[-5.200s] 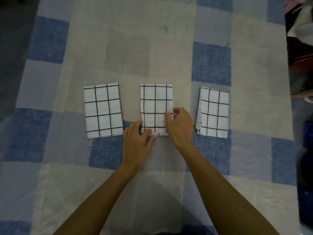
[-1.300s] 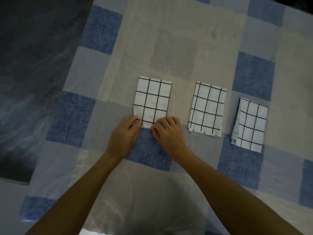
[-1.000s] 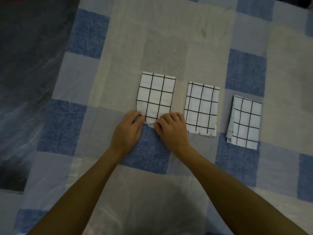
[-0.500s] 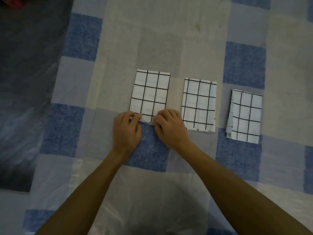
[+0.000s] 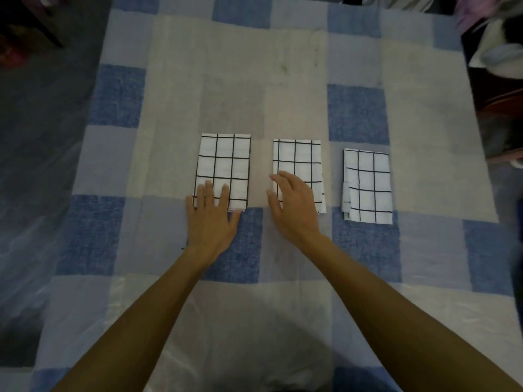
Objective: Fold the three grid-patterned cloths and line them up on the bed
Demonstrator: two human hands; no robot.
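- Lying in a row across the bed (image 5: 359, 117): three folded grid-patterned cloths, each with its long axis running near to far, gaps of checked cover between them.
- Left cloth (image 5: 226, 162): sits furthest from the person, edges square. The left hand (image 5: 212, 219) lies flat on its near edge, fingers straight and spread, gripping nothing.
- Middle cloth (image 5: 300, 159): just right of the left cloth, set a little nearer. The right hand (image 5: 291, 205) is over its near-left part, fingers relaxed and extended, holding nothing; whether it presses the cloth or only hovers cannot be told.
- Right cloth (image 5: 368, 188): apart from both hands, nearest of the three, so the far edges step down from left to right. A loose layer shows along its near-left edge.
- Governing relation, as a judgement: any remaining straightening concerns the right cloth, which lies to the right of both hands; the right hand is the closer, and a push away from the person along the long axis would even the row.
- Obstructions: none between the right hand and that cloth.
- Surroundings: dark floor (image 5: 42, 137) at left; blurred clutter (image 5: 498, 46) at far right, off the bed.
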